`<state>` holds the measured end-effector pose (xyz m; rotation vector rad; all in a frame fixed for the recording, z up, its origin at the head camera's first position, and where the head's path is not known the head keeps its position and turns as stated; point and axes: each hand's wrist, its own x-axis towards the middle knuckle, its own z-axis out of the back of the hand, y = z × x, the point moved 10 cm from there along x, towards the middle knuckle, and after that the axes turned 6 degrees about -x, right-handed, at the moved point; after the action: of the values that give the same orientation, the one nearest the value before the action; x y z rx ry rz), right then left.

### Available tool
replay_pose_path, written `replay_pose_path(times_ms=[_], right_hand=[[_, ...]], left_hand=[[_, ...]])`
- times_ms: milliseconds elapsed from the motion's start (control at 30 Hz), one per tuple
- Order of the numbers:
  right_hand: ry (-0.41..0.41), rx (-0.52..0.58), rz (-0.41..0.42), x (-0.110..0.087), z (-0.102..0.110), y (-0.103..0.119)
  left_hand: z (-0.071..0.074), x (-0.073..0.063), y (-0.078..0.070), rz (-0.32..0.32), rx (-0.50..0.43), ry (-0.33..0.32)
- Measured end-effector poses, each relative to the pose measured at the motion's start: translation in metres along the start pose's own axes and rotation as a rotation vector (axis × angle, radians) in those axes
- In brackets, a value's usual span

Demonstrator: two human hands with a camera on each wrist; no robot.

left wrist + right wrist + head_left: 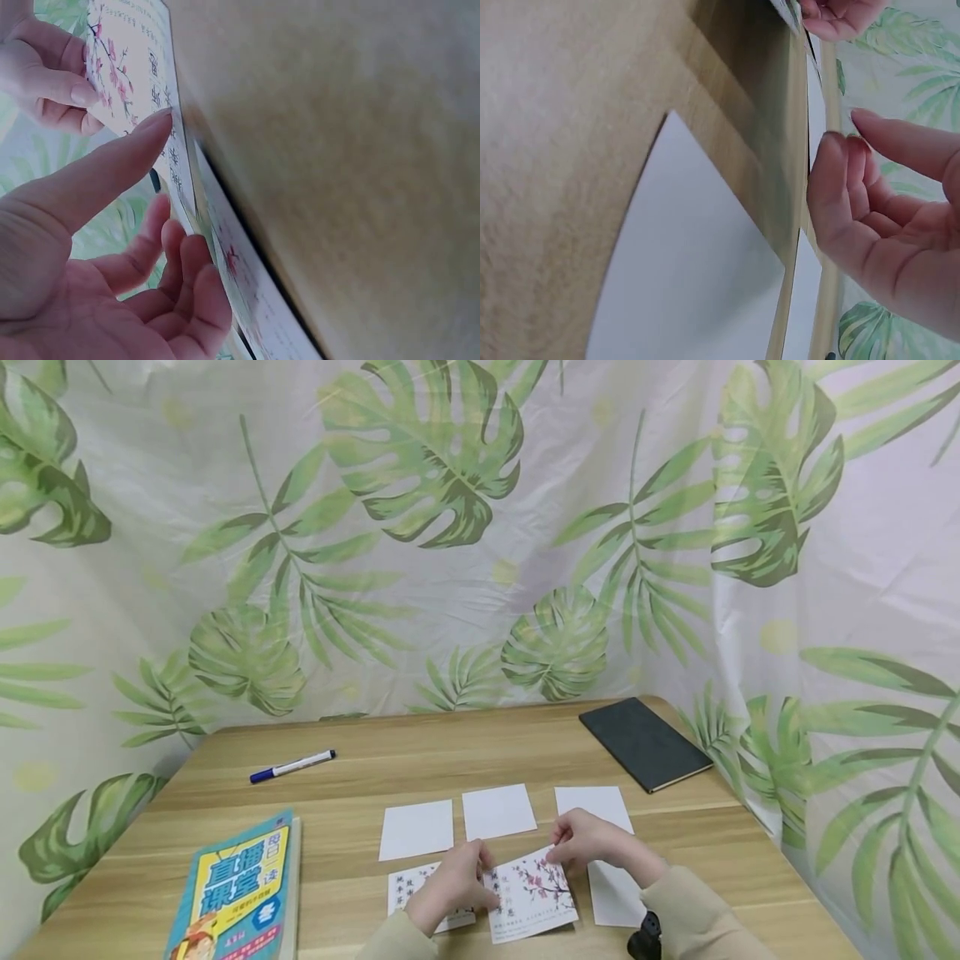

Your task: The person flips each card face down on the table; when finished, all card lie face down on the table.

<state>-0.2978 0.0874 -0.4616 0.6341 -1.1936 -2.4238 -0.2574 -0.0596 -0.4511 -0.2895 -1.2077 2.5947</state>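
Observation:
A card (534, 897) printed with pink blossoms and Chinese characters is raised and tilted above the table. My left hand (452, 883) pinches its left edge; the left wrist view shows the thumb on the printed face and the curled fingers below. Close to the card's upper right corner is my right hand (596, 843), fingers loosely bent. In the right wrist view, nothing shows between the thumb and fingertips of the right hand (889, 199). Another printed card (405, 885) lies face up, partly hidden under my left hand.
White blank cards lie around: one (416, 829) at back left, one (498, 811) in the middle, one (600, 802) behind my right hand, one (615, 897) beside it. A book (232, 893) is at left, a marker (292, 766) behind it, a black notebook (645, 743) at back right.

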Motion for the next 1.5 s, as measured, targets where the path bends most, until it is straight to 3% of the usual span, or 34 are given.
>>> replay_pose_path(times_ms=[367,667,833,967,1233,1333,1500], right_hand=[[0.049,0.255,-0.01,-0.01,-0.001,0.001],[0.101,0.424,0.067,-0.017,-0.005,0.016],[0.11,0.43,0.075,-0.016,-0.008,0.02],[0.123,0.448,0.091,-0.016,-0.01,0.025],[0.162,0.368,0.142,-0.013,-0.018,0.032],[0.158,0.314,0.135,-0.012,-0.022,0.033],[0.129,0.23,0.127,-0.009,-0.027,0.032]], left_hand=[[-0.002,-0.001,-0.01,-0.113,-0.057,0.018],[-0.008,-0.001,-0.021,-0.146,-0.226,0.066],[-0.005,0.001,-0.023,-0.147,-0.262,0.027],[-0.003,0.003,-0.022,-0.128,-0.347,0.009],[-0.003,0.002,-0.014,0.004,-0.57,0.002],[0.0,0.002,-0.01,0.045,-0.566,-0.037],[0.006,0.0,-0.007,0.06,-0.532,-0.075]])
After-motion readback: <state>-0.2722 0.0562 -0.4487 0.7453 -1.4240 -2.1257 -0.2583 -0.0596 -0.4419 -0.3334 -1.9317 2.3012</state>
